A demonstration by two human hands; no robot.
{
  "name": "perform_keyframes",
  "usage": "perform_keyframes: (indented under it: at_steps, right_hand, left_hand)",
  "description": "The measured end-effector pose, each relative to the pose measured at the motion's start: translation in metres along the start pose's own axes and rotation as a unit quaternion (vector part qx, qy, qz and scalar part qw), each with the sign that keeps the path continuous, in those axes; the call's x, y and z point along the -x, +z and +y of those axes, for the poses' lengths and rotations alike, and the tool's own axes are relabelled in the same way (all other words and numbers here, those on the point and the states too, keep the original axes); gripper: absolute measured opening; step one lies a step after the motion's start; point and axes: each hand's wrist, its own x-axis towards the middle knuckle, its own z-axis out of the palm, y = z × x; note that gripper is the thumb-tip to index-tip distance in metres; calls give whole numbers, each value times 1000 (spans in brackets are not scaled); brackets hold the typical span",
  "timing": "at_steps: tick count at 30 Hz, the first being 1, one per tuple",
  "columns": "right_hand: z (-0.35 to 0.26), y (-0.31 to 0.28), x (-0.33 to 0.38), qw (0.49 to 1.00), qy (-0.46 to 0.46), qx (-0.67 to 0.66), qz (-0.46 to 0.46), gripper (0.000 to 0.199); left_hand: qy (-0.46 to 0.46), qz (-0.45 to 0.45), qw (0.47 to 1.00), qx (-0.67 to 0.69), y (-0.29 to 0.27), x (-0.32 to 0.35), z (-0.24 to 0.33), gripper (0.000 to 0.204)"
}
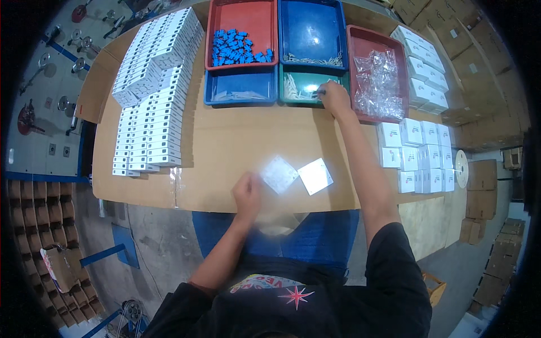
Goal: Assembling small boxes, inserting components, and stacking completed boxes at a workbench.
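My right hand [336, 99] reaches into the green tray [286, 99], which holds slim white pieces [291, 87]. Its fingers are pinched at a small dark piece [321, 92] whose kind I cannot make out. Close to the table's front edge, my left hand [247, 194] is closed in a loose fist; whatever it may hold is hidden. Just right of it lies a white square plate [279, 174], bright with glare. A second white square plate [315, 177] lies beside that one, with small dark marks near its corners.
Tall stacks of white boxes [149, 121] stand at left, more white boxes [431, 163] at right. Along the back are a red tray [242, 63] of blue connectors, blue trays [311, 34] [242, 101], and a red tray [360, 112] of clear plastic bags. Cardboard covers the table [225, 135].
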Motion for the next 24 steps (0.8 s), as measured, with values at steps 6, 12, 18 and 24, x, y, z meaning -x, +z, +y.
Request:
perform_keyframes:
  at_steps: [6,12,18,24]
  right_hand:
    - [7,-12,5,1000,-17,19,3,13]
    - [-9,-34,37,997,-7,-69,36,14]
    - [-36,-32,99,950,83,-296,47,15]
    - [-80,-12,180,851,126,-510,8,16]
  left_hand:
    - [-10,2,1000,29,3,-3,0,31]
    - [-23,16,998,50,-1,4,-4,31]
    - [-35,18,998,55,-1,2,0,28]
    - [-21,6,998,64,7,-1,23,26]
